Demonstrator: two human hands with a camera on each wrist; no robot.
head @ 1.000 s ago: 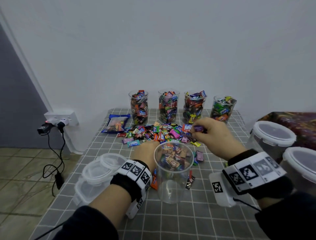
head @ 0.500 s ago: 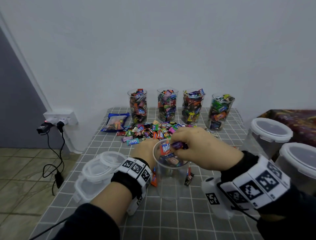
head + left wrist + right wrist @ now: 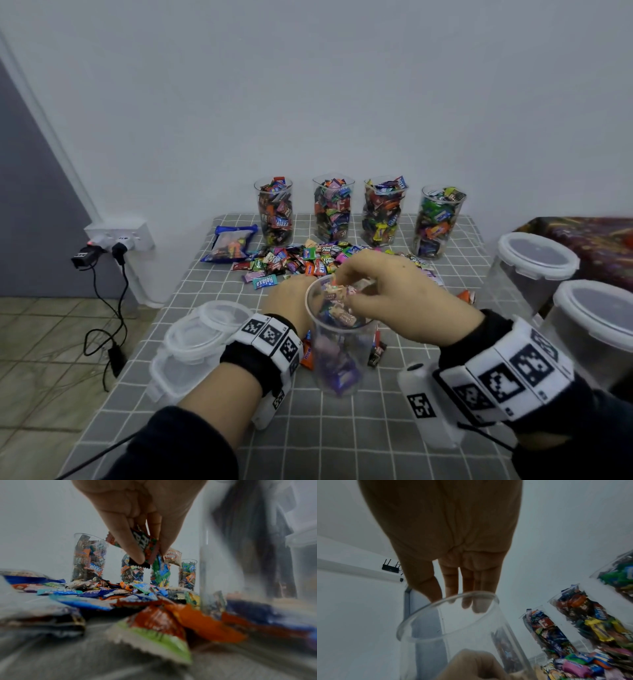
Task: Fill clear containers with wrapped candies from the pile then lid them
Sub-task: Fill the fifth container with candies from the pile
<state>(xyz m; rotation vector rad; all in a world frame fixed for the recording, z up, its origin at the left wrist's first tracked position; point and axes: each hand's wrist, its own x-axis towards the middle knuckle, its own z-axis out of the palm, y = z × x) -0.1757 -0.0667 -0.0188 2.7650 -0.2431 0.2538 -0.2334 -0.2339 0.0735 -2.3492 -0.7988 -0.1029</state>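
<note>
A clear cup (image 3: 337,363), partly filled with wrapped candies, stands at the table's centre. My right hand (image 3: 342,291) hovers over its mouth; in the right wrist view its fingers (image 3: 465,595) point straight down past the rim (image 3: 423,615) and hold nothing. Loose candies (image 3: 337,293) sit just under the fingertips. My left hand (image 3: 289,301) is behind and left of the cup. In the left wrist view it (image 3: 150,555) pinches a few wrapped candies (image 3: 145,545) above the candy pile (image 3: 120,592). The pile (image 3: 301,262) spreads behind the cup.
Several candy-filled clear cups (image 3: 275,212) line the back edge by the wall. A blue snack bag (image 3: 231,243) lies back left. Stacked clear lids (image 3: 202,329) sit at the left edge. Two large lidded tubs (image 3: 534,260) (image 3: 596,318) stand right. Cables hang off-table left.
My right hand carried candies from the pile back to the cup's mouth, and its fingers have straightened over the rim. The left hand stayed beside the cup.
</note>
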